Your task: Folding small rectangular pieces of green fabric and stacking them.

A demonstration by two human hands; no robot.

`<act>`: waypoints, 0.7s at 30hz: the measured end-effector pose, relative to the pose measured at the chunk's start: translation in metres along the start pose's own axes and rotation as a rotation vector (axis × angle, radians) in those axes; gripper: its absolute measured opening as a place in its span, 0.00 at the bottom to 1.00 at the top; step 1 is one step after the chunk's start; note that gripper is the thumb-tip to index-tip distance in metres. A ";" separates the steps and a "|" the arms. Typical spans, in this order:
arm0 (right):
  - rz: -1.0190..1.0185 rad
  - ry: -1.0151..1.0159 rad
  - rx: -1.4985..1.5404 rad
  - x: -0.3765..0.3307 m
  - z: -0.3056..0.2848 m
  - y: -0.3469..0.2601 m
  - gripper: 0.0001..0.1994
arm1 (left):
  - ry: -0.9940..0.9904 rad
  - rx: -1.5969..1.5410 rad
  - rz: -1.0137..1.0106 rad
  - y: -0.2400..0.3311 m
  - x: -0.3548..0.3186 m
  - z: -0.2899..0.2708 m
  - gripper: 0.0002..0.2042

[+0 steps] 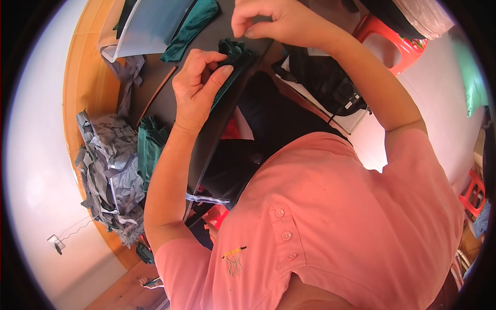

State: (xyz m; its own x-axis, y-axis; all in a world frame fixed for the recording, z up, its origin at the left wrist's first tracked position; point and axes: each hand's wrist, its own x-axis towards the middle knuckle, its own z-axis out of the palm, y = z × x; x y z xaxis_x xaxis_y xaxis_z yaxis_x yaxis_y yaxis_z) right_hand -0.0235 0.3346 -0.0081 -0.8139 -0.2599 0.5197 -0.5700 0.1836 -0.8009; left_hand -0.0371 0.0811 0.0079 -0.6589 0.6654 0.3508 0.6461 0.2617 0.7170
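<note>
Between the thumb and fingers of my left hand [199, 88] is a gathered dark green velvet fabric [233, 59], bunched into folds at its far end. It lies over the edge of the dark tabletop [173, 111]. My right hand [274, 20] is raised to the right of the fabric and apart from it. Its fingers are curled, with thumb and forefinger close together, and whatever they pinch is too small to make out. Beyond my left hand lies a flat green velvet strip [191, 31], beside a translucent plastic sheet [150, 28].
Left of my left forearm are a folded green velvet bundle [150, 150] and a heap of grey fabric scraps [113, 170]. A thin brown strip [156, 96] lies on the table. To the right are a black bag [325, 82] and a red plastic stool [387, 44].
</note>
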 end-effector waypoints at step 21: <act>-0.355 -0.085 -0.580 0.025 0.013 0.007 0.03 | 0.056 -0.074 -0.066 -0.003 0.000 0.000 0.06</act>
State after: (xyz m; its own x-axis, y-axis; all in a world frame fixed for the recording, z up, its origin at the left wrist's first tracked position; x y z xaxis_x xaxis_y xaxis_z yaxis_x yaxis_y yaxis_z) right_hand -0.0465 0.3175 -0.0043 -0.5681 -0.4675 0.6772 -0.7884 0.5452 -0.2850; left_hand -0.0389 0.0799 0.0060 -0.7206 0.6081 0.3332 0.5720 0.2497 0.7813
